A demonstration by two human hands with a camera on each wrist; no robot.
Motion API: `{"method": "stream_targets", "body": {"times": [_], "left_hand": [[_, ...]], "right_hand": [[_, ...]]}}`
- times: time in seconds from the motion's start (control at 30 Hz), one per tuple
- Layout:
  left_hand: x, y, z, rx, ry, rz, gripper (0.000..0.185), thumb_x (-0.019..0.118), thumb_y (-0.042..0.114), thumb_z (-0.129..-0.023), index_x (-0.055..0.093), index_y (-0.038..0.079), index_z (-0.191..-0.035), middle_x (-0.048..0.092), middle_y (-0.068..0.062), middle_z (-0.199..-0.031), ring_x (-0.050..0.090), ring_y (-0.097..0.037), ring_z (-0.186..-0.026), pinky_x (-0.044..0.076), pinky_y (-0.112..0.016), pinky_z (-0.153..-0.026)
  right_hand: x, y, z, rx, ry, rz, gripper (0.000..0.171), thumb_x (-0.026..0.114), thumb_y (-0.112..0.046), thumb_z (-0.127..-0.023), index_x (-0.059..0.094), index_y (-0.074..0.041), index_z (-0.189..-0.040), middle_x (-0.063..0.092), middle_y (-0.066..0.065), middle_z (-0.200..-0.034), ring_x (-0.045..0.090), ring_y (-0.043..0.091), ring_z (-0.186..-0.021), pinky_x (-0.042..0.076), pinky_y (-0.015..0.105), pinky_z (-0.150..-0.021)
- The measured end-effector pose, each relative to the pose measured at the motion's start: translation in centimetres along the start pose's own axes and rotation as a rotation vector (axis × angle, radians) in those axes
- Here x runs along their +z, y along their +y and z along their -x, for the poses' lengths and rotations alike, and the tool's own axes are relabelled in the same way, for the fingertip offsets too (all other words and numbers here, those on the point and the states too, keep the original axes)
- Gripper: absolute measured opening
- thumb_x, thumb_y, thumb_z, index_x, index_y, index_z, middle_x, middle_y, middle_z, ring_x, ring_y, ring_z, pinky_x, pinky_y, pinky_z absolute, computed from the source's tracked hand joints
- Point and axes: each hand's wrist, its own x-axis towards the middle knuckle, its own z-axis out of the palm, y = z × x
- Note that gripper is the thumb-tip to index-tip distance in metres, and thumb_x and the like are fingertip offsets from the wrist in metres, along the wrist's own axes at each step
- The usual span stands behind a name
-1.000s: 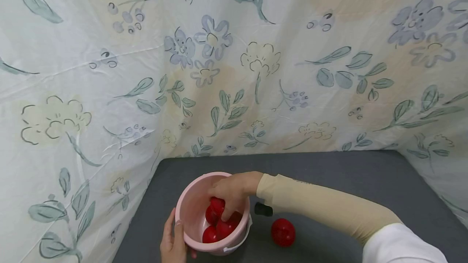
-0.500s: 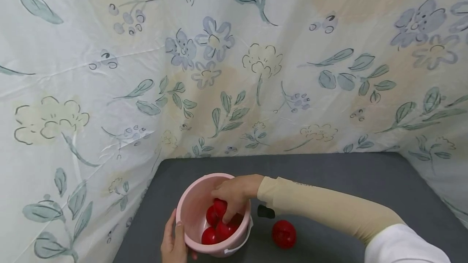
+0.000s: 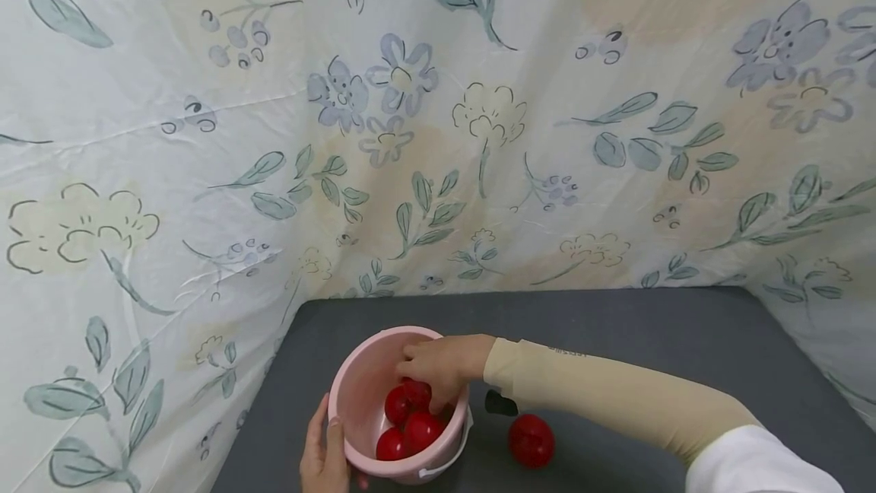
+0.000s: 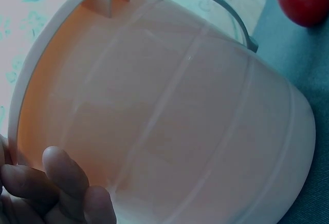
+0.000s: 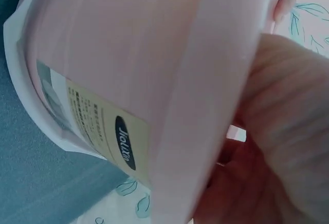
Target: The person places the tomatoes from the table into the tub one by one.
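Observation:
A pink bucket [image 3: 342, 394] stands tilted toward me on the dark table. My left hand [image 3: 325, 451] grips its left side, thumb at the rim and fingers on the outer wall; in the left wrist view, curled fingers [image 4: 67, 183] show against that wall. My right hand [image 3: 441, 367] reaches over the far right rim, its curled fingers around a glossy red ball [image 3: 416, 392] inside. Several more red balls [image 3: 423, 430] lie at the bottom below it. In the right wrist view the right hand [image 5: 288, 111] bends over the rim, fingertips hidden by the bucket wall.
One loose red ball [image 3: 531, 441] sits on the dark table [image 3: 616, 333] right of the bucket, under the right forearm. A white handle [image 3: 445, 466] hangs along the bucket's front. A label [image 5: 110, 126] is on its side. Floral cloth [image 3: 479, 135] surrounds the table.
Inside the bucket my right hand has shifted slightly right, and the upper red ball with it. Its thumb has drawn back from the lower ball. My left hand stays on the bucket.

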Motion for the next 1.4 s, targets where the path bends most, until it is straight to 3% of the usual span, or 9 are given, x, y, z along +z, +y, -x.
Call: {"method": "stream_targets", "body": {"times": [0.3, 0.6, 0.9, 1.2, 1.3, 1.4], "left_hand": [[0.0, 0.2, 0.0, -0.003, 0.005, -0.005, 0.051, 0.041, 0.033, -0.109, 0.033, 0.020, -0.158, 0.057, -0.011, -0.053, 0.053, -0.019, -0.036, 0.046, -0.027, -0.040], [-0.1, 0.0, -0.1, -0.002, -0.011, 0.015, 0.052, 0.041, 0.035, -0.109, 0.032, 0.020, -0.158, 0.057, -0.009, -0.053, 0.051, -0.018, -0.036, 0.046, -0.027, -0.040], [0.0, 0.1, -0.2, 0.019, -0.010, 0.016, 0.052, 0.041, 0.033, -0.110, 0.031, 0.018, -0.158, 0.056, -0.007, -0.051, 0.051, -0.017, -0.035, 0.046, -0.027, -0.040], [0.1, 0.1, -0.3, -0.002, -0.022, -0.006, 0.052, 0.040, 0.035, -0.110, 0.030, 0.021, -0.159, 0.059, -0.009, -0.056, 0.053, -0.019, -0.037, 0.048, -0.029, -0.041], [0.0, 0.1, -0.3, -0.004, -0.026, -0.002, 0.052, 0.040, 0.034, -0.109, 0.030, 0.020, -0.159, 0.060, -0.010, -0.057, 0.053, -0.019, -0.037, 0.049, -0.029, -0.041], [-0.1, 0.1, -0.3, -0.001, -0.023, 0.007, 0.053, 0.041, 0.034, -0.109, 0.030, 0.019, -0.159, 0.060, -0.010, -0.057, 0.053, -0.018, -0.037, 0.048, -0.029, -0.041]], "right_hand": [[1.0, -0.3, -0.2, -0.024, 0.038, 0.234, 0.062, 0.089, -0.024, -0.073, 0.061, -0.028, -0.129, 0.064, -0.010, -0.120, 0.054, 0.003, -0.105, 0.057, 0.017, -0.081], [1.8, -0.9, -0.3, -0.011, 0.081, 0.304, 0.060, 0.091, -0.025, -0.072, 0.066, -0.029, -0.127, 0.068, -0.011, -0.115, 0.058, 0.004, -0.098, 0.057, 0.018, -0.083], [1.4, -0.9, -0.1, -0.037, 0.075, 0.329, 0.058, 0.091, -0.026, -0.071, 0.067, -0.031, -0.124, 0.071, -0.014, -0.112, 0.059, 0.003, -0.095, 0.057, 0.017, -0.083], [1.3, -0.9, 0.0, -0.041, 0.070, 0.369, 0.062, 0.089, -0.028, -0.073, 0.064, -0.030, -0.130, 0.068, -0.013, -0.120, 0.058, 0.004, -0.106, 0.053, 0.016, -0.091], [1.3, -0.9, 0.1, -0.052, 0.064, 0.325, 0.064, 0.087, -0.029, -0.076, 0.061, -0.031, -0.134, 0.066, -0.013, -0.123, 0.057, 0.005, -0.109, 0.054, 0.018, -0.090], [0.8, -0.7, 0.3, -0.078, 0.057, 0.211, 0.065, 0.083, -0.030, -0.081, 0.057, -0.033, -0.140, 0.064, -0.012, -0.129, 0.056, 0.004, -0.113, 0.055, 0.018, -0.087]]}}
